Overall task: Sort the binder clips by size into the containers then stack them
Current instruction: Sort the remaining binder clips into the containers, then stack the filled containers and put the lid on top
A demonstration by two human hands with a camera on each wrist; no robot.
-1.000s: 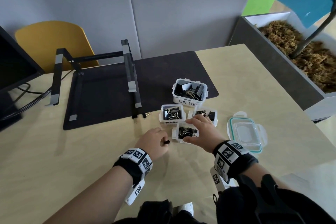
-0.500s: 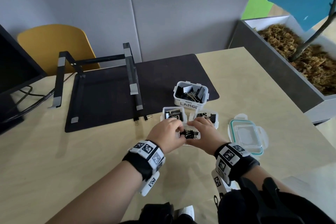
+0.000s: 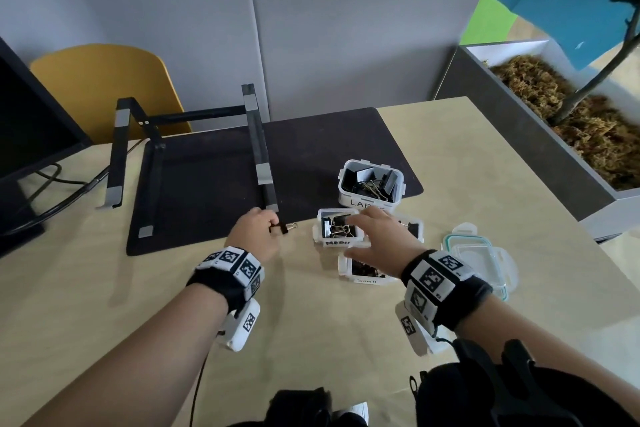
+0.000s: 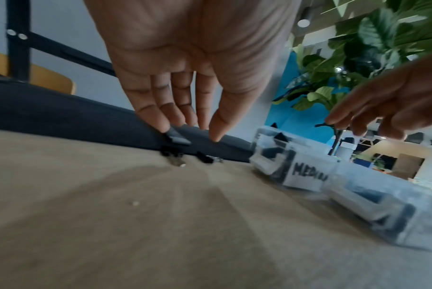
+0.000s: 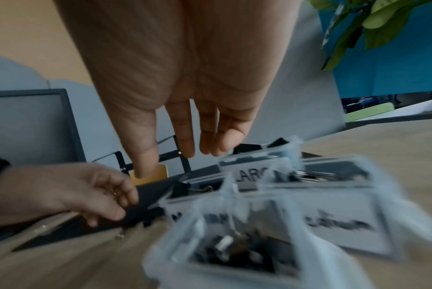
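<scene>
A small black binder clip (image 3: 286, 228) lies loose at the edge of the dark mat, by the stand's foot. My left hand (image 3: 272, 224) reaches for it with its fingers stretched out; in the left wrist view the fingertips (image 4: 165, 125) hover just above two small loose clips (image 4: 207, 158) and hold nothing. My right hand (image 3: 356, 236) hovers, spread and empty, over the MEDIUM container (image 3: 337, 243). Behind it stands the LARGE container (image 3: 363, 202); the small one (image 3: 367, 281) is nearest me. All hold black clips.
A fourth clear container (image 3: 417, 230) is partly hidden under my right hand. A clear lid (image 3: 478, 256) lies to the right. A black laptop stand (image 3: 256, 149) sits on the dark mat (image 3: 207, 191). A monitor (image 3: 27, 135) is at the left, a planter (image 3: 554, 135) at the right.
My left hand dropped its clip at the small container, then swung left to the loose clip by the mat. My right hand let go of the small container and rose over the medium one.
</scene>
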